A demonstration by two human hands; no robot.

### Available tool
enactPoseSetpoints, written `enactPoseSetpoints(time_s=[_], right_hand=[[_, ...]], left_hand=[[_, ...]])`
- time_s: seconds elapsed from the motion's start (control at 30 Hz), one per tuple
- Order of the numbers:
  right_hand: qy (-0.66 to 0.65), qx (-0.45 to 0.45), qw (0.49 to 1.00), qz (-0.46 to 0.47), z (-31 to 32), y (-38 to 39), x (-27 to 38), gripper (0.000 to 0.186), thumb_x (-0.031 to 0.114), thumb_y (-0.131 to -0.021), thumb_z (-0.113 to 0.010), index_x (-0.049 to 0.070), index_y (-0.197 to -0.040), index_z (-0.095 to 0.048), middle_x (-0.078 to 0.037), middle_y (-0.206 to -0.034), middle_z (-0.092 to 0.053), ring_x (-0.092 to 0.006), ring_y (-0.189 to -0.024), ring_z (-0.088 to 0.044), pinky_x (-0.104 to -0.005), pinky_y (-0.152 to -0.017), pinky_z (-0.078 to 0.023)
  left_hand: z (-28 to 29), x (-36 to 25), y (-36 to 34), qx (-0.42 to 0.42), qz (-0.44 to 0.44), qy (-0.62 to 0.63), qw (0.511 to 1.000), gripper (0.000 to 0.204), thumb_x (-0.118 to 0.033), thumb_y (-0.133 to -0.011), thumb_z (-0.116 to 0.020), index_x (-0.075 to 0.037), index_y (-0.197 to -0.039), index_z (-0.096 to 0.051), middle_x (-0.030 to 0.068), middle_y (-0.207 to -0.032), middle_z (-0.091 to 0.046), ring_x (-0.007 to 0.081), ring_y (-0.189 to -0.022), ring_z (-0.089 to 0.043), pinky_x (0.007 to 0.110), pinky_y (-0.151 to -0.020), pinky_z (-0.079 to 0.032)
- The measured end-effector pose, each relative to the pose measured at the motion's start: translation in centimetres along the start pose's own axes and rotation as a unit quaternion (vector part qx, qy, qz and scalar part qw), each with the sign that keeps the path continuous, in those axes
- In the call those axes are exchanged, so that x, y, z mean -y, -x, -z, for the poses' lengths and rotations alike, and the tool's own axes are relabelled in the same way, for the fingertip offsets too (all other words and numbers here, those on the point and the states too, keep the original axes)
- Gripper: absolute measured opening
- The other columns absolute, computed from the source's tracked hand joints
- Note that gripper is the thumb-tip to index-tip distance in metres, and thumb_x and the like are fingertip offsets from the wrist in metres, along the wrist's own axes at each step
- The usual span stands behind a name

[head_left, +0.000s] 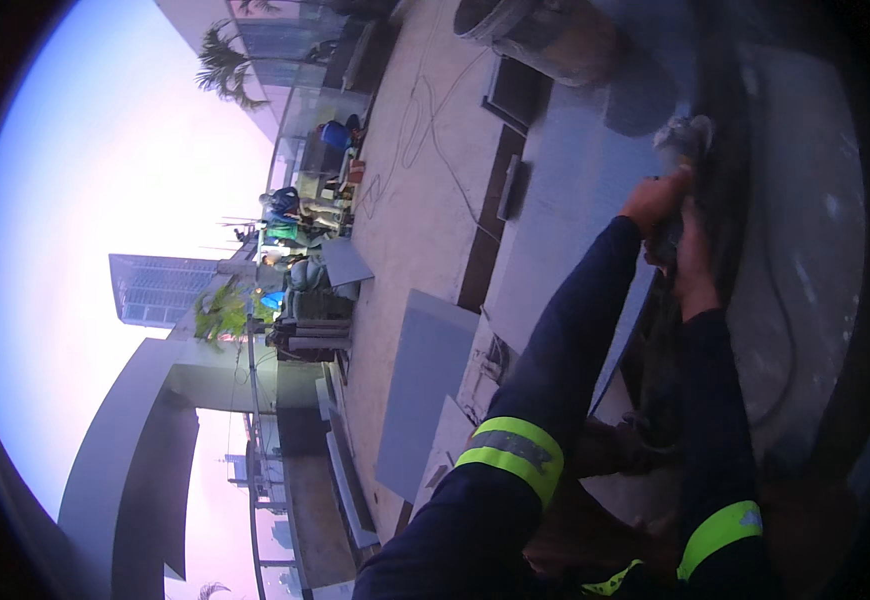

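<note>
My left hand [655, 203] and my right hand [694, 262] are closed together on a dusty power tool [688, 138] that looks like an angle grinder. The left hand grips nearer its head, with the right just behind. The tool's blurred head is at the edge of a large grey slab [580, 180]; whether it touches the slab, I cannot tell. My fingers hide most of the tool's body. Both forearms wear dark sleeves with yellow-green reflective bands.
A dust-coated bucket [565, 42] stands beyond the tool. A cable [783, 335] curves along the right. Another grey panel [425, 385] lies to the left, and a long cord [433, 120] trails over the concrete floor. Several people [285, 215] are farther off, near stacked materials.
</note>
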State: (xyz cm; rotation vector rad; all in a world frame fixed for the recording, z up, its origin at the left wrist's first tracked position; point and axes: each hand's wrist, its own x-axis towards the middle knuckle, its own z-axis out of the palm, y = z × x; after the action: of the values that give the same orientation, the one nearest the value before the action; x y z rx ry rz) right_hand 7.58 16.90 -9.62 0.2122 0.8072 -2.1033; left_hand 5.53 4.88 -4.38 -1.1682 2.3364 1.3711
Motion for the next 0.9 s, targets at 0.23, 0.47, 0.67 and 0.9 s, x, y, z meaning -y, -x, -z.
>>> enactPoseSetpoints(time_s=[0.23, 0.47, 0.67, 0.9], right_hand=[[-0.031, -0.012, 0.999, -0.001, -3.3, 1.3, 0.2, 0.061, 0.067, -0.11, -0.045, 0.012, -0.135, -0.06, -0.011, -0.104, -0.073, -0.0223, -0.084, -0.075, -0.0377, -0.056, -0.061], [-0.032, -0.004, 0.999, 0.023, -1.6, 4.1, 1.7, 0.064, 0.052, -0.114, -0.043, 0.006, -0.159, -0.043, -0.019, -0.137, -0.065, -0.0306, -0.1, -0.077, -0.0397, -0.053, -0.068], [-0.049, 0.023, 0.998, 0.021, -2.3, 5.7, 1.6, 0.062, 0.05, -0.114, -0.044, 0.006, -0.157, -0.042, -0.02, -0.129, -0.063, -0.0285, -0.097, -0.076, -0.0357, -0.048, -0.067], [-0.05, -0.003, 0.998, 0.049, -2.7, 5.0, 0.0, 0.063, 0.05, -0.114, -0.044, 0.003, -0.155, -0.044, -0.023, -0.127, -0.065, -0.0298, -0.093, -0.077, -0.0382, -0.048, -0.068]], left_hand=[[3.9, 1.0, -0.1, 0.062, -0.026, 0.08, 0.994, 0.076, -0.07, -0.105, -0.06, -0.009, -0.151, -0.066, 0.0099, -0.141, -0.069, 0.0216, -0.126, -0.064, 0.041, -0.101, -0.053], [1.6, 0.1, 2.7, 0.12, 0.041, 0.194, 0.973, 0.049, -0.051, -0.111, -0.059, -0.006, -0.13, -0.065, 0.0082, -0.11, -0.072, 0.0228, -0.099, -0.071, 0.039, -0.091, -0.059], [3.1, -0.2, 3.8, 0.139, 0.048, 0.174, 0.974, 0.05, -0.054, -0.11, -0.059, -0.007, -0.125, -0.066, 0.0096, -0.106, -0.073, 0.0242, -0.094, -0.073, 0.041, -0.085, -0.06], [2.1, -1.1, 5.1, 0.114, 0.054, 0.156, 0.98, 0.053, -0.057, -0.109, -0.058, -0.006, -0.122, -0.065, 0.0115, -0.103, -0.072, 0.0253, -0.092, -0.073, 0.042, -0.083, -0.061]])
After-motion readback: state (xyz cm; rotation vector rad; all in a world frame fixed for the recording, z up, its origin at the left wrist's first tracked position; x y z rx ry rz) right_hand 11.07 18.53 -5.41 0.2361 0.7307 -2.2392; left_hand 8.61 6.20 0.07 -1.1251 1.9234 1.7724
